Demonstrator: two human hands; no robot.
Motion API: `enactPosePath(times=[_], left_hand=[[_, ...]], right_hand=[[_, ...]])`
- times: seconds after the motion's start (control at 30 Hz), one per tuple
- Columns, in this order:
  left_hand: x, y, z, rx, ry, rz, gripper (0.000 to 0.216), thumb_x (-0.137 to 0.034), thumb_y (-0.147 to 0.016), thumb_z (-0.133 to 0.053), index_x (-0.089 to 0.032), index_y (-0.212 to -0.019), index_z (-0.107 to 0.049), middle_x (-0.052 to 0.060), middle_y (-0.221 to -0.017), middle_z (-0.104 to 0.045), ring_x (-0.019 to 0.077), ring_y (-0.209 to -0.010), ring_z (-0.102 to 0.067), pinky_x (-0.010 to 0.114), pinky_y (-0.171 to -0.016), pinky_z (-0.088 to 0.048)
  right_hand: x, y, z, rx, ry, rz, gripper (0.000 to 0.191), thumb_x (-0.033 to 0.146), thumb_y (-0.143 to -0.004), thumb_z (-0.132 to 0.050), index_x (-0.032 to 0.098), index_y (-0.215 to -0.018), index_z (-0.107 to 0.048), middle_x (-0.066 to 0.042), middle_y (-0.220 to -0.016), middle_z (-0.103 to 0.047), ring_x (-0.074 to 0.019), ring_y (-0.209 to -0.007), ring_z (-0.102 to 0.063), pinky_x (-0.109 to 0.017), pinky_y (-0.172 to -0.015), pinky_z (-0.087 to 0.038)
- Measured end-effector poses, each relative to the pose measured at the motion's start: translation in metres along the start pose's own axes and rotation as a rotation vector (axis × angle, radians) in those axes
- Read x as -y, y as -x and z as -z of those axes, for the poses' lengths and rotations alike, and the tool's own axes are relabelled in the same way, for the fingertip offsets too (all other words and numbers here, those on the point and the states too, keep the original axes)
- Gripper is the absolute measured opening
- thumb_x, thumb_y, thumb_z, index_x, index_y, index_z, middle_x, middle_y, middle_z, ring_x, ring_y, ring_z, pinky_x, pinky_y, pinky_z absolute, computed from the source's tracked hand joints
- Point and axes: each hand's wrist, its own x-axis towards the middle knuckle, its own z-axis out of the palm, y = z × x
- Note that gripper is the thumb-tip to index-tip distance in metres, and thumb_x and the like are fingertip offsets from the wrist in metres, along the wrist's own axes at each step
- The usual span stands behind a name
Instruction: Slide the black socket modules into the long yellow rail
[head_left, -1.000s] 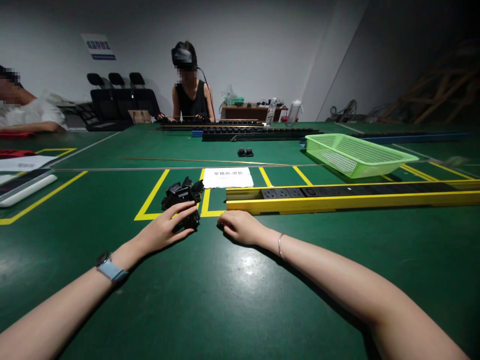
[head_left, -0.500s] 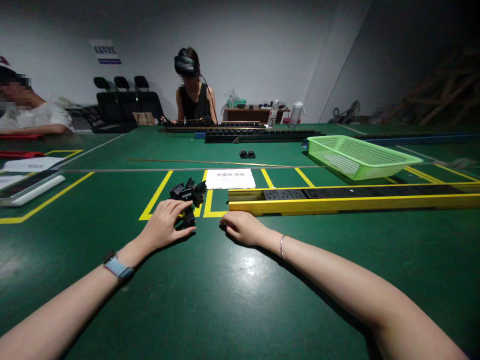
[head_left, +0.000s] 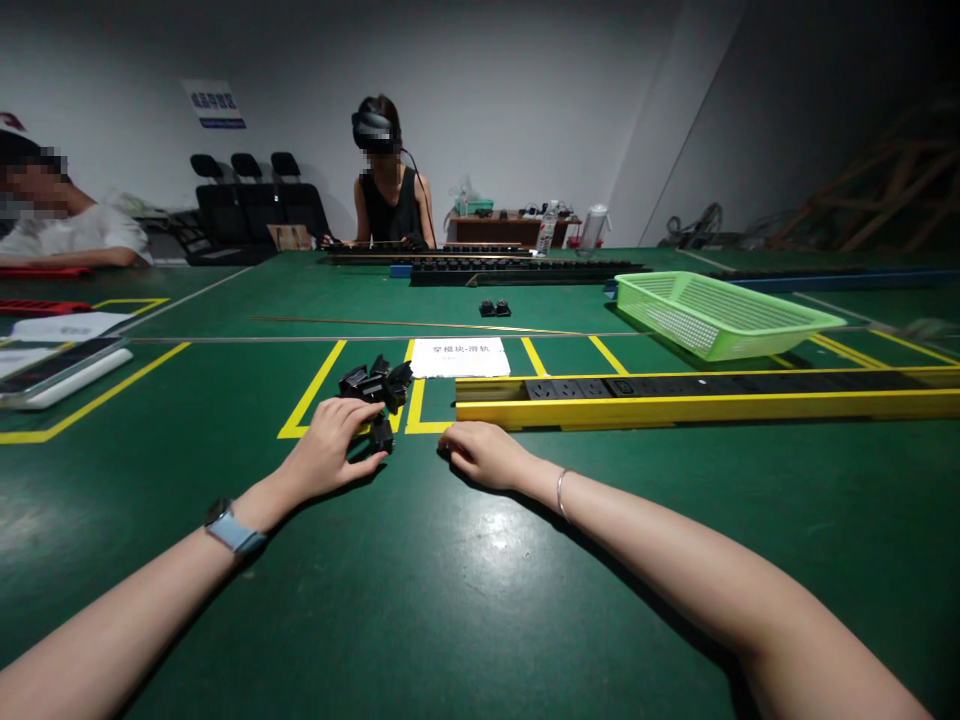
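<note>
My left hand (head_left: 330, 440) rests on the table with its thumb and fingers closed around a small black socket module (head_left: 381, 432). Just beyond the fingers lies a loose pile of several black modules (head_left: 371, 382). My right hand (head_left: 484, 452) is curled on the table, knuckles up, close to the near left end of a yellow rail (head_left: 675, 408). Its fingertips are turned under, so whatever they may hold is hidden. A row of black socket modules (head_left: 574, 390) sits inside the rail channel, a little way in from its left end.
Behind the pile lies a white paper label (head_left: 461, 357). A green basket (head_left: 720, 320) stands beyond the rail. Farther back are two black modules (head_left: 495, 308) and a thin rod (head_left: 420, 323). At left is a tablet-like device (head_left: 67, 372). Two people sit around the table.
The black module at my left hand has shifted slightly to the right and turned a little between thumb and fingers. My right hand stays almost where it was.
</note>
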Motion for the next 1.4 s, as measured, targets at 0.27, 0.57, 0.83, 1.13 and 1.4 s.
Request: enactPosePath(times=[0.27,0.57,0.83,1.13,1.4], left_hand=[[0.002,0.003,-0.009,0.126,0.282,0.075,0.069,-0.041,-0.081,-0.062,-0.024,-0.141,-0.032,0.013,-0.133,-0.052,0.0274,-0.121,-0.051,0.048,-0.100,-0.043],[-0.002,0.001,-0.005,0.169,0.275,0.106,0.063,-0.044,-0.079,-0.062,-0.021,-0.135,-0.042,0.013,-0.130,-0.055,0.0283,-0.119,-0.052,0.047,-0.100,-0.043],[-0.006,0.000,0.000,0.190,0.289,0.087,0.062,-0.040,-0.081,-0.060,-0.025,-0.138,-0.038,0.010,-0.125,-0.051,0.0260,-0.116,-0.051,0.046,-0.099,-0.044],[-0.045,-0.061,-0.009,-0.206,0.748,0.237,0.061,-0.033,-0.080,-0.063,-0.027,-0.136,-0.042,0.007,-0.121,-0.042,0.0213,-0.112,-0.053,0.039,-0.101,-0.045],[-0.063,-0.085,-0.056,-0.306,1.204,0.482,0.056,-0.034,-0.074,-0.069,-0.019,-0.122,-0.044,0.010,-0.121,-0.053,0.0226,-0.115,-0.054,0.041,-0.105,-0.039]], right_hand=[[0.000,0.000,0.001,0.001,-0.004,0.002,0.015,0.012,-0.084,-0.052,0.018,-0.096,-0.059,-0.005,-0.089,-0.064,-0.0148,-0.079,-0.056,-0.024,-0.071,-0.040],[0.002,-0.001,0.002,-0.002,-0.011,-0.007,0.016,0.012,-0.084,-0.052,0.018,-0.096,-0.060,-0.004,-0.088,-0.064,-0.0146,-0.078,-0.056,-0.024,-0.071,-0.040],[0.001,-0.001,0.001,-0.007,-0.017,-0.010,0.017,0.012,-0.083,-0.052,0.018,-0.097,-0.059,-0.005,-0.089,-0.064,-0.0149,-0.079,-0.056,-0.024,-0.072,-0.041],[0.002,-0.001,0.002,-0.002,-0.021,-0.028,0.014,0.012,-0.083,-0.051,0.017,-0.093,-0.060,-0.004,-0.086,-0.064,-0.0142,-0.076,-0.056,-0.024,-0.071,-0.041],[0.001,-0.002,0.003,0.003,0.002,-0.003,0.017,0.012,-0.083,-0.051,0.018,-0.096,-0.058,-0.004,-0.089,-0.064,-0.0151,-0.079,-0.056,-0.024,-0.074,-0.042]])
